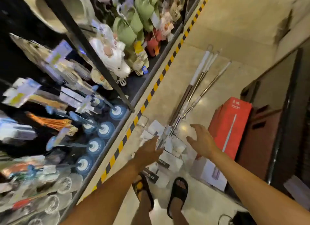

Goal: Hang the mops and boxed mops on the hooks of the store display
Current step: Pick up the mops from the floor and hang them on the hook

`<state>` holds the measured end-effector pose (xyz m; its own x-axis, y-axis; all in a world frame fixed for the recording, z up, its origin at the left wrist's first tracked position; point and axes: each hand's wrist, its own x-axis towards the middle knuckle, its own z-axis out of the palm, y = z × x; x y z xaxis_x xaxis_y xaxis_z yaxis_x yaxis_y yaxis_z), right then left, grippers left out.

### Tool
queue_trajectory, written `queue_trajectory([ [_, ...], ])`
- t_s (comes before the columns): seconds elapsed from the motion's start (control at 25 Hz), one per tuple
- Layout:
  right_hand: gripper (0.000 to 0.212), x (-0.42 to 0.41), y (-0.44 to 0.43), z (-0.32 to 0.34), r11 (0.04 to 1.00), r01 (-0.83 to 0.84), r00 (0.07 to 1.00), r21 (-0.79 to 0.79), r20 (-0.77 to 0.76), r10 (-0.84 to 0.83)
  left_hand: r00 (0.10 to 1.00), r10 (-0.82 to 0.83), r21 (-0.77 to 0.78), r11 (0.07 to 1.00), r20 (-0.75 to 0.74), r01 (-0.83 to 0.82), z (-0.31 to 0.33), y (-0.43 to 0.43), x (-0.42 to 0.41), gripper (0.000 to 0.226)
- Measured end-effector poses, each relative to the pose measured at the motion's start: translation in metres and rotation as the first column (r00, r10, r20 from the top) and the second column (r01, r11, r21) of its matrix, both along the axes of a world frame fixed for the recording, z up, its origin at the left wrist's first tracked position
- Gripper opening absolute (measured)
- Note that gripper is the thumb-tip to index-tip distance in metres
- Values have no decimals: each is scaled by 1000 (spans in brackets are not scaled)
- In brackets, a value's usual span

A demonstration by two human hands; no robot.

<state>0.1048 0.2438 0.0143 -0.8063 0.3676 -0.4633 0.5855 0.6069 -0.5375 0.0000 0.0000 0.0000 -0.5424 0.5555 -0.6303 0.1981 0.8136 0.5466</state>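
Note:
Several flat mops (198, 84) lie on the beige floor, handles pointing away from me, their white pads and packaging (169, 146) piled near my feet. My left hand (149, 151) reaches down over the mop heads with fingers extended, touching or just above them. My right hand (202, 141) hovers open to the right of the heads, fingers spread, holding nothing. A red mop box (229, 126) stands on the floor at the right. A white box (213, 174) lies beside my right foot.
The store display (70, 94) runs along the left behind a yellow-black floor stripe (151, 94), hung with blue-headed mops, brushes and slippers. A dark cabinet (275, 117) stands at the right. My sandalled feet (161, 196) are below the mop heads.

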Motion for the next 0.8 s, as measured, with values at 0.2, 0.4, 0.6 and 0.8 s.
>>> queue_trajectory([
  [0.2, 63, -39, -1, -81, 988, 112, 994, -107, 16, -111, 987, 21, 29, 999, 158, -26, -100, 35, -50, 72],
  [0.4, 60, -49, -9, -131, 959, 231, 972, -167, -4, -235, 984, -58, -26, 998, 166, 63, -172, 68, -82, 73],
  [0.6, 58, -50, -4, -160, 943, 284, 955, -172, -36, -294, 990, 12, 26, 1000, 139, -16, -207, 123, -117, 78],
  [0.8, 59, -52, 3, -166, 911, 366, 925, -191, -27, -378, 967, 21, 134, 989, 255, -57, -224, 161, -126, 68],
])
